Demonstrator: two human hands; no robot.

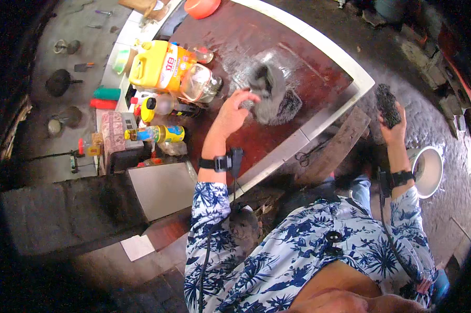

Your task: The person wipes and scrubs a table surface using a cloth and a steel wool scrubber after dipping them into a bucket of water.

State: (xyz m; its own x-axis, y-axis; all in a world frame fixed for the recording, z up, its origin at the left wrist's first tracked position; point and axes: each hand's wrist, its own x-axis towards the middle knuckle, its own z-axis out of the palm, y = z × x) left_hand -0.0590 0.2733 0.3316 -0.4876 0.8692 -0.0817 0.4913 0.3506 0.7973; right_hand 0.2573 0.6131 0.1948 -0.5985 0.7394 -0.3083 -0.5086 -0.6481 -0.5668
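My left hand (pixel 237 109) is over the dark red tabletop (pixel 251 144), fingers curled and apart. Its fingertips are at the edge of a grey, wet, blurred item (pixel 272 94), possibly a cloth; whether they touch it, I cannot tell. A dark mesh-like patch (pixel 290 102) lies at the right side of that item, and wet streaks surround it. Beyond the table's right edge, my right hand (pixel 394 125) grips a dark, rough scouring pad (pixel 388 103), held up above the wet floor.
A yellow detergent jug (pixel 151 64), glass jar (pixel 196 84) and several bottles crowd the table's left. An orange bowl (pixel 202 8) sits at the far edge. Scissors (pixel 310 154) and a wooden board (pixel 337 141) are below the white rim. A white bucket (pixel 427 172) stands right.
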